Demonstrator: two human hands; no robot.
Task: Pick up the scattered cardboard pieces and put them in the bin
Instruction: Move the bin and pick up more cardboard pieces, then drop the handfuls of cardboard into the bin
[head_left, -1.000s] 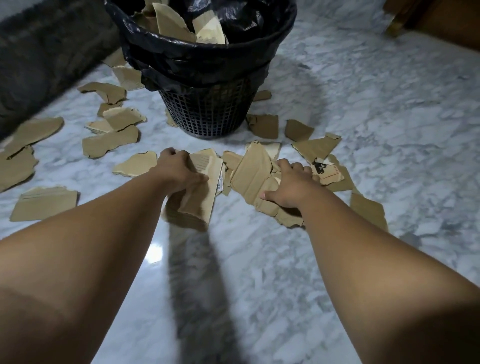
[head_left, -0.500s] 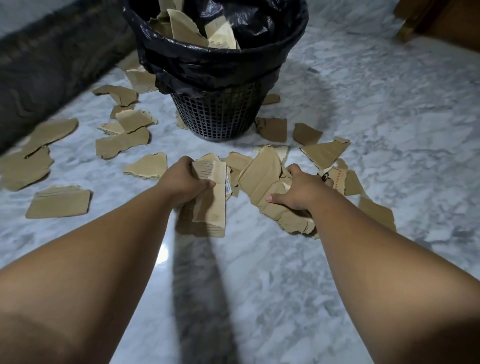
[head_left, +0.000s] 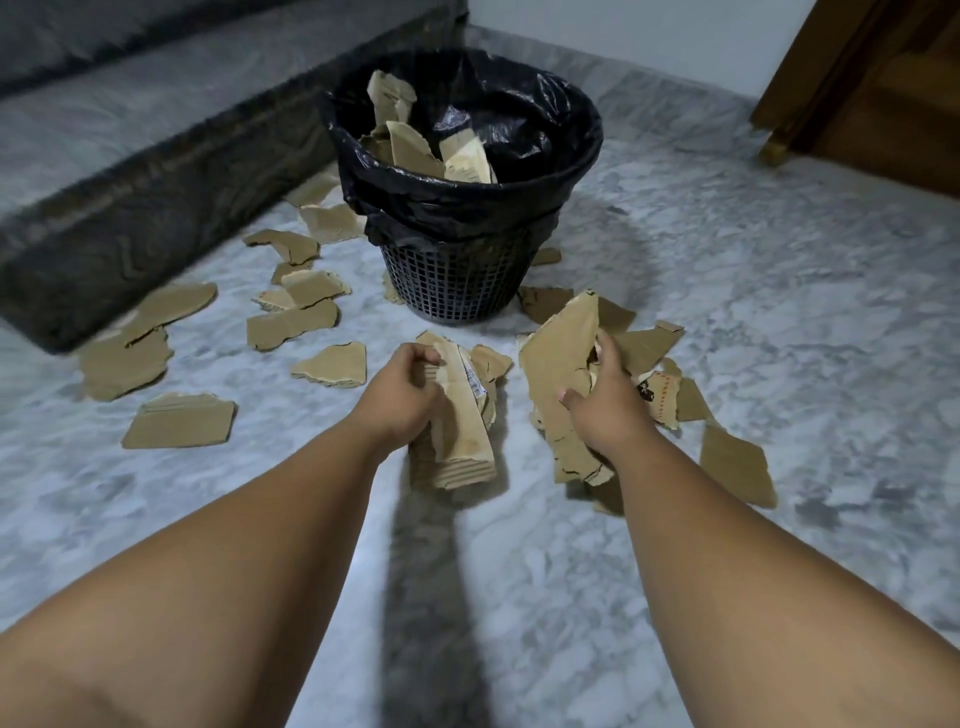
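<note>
A black mesh bin (head_left: 457, 280) lined with a black bag stands on the marble floor ahead of me, with several brown cardboard pieces (head_left: 415, 145) sticking up inside. My left hand (head_left: 400, 400) grips a stack of cardboard strips (head_left: 462, 441), lifted off the floor. My right hand (head_left: 608, 410) grips a bundle of large torn cardboard pieces (head_left: 556, 374), raised and tilted upright. Loose torn pieces (head_left: 291, 327) lie scattered to the bin's left, and more (head_left: 732, 462) lie by my right forearm.
A dark fuzzy rug or mattress edge (head_left: 130, 228) runs along the left. A wooden door or cabinet (head_left: 878, 88) stands at the back right. Bare marble floor (head_left: 753, 270) stretches right of the bin and below my arms.
Both hands have risen off the floor with their cardboard bundles. My view has tilted up, so the whole bin now shows.
</note>
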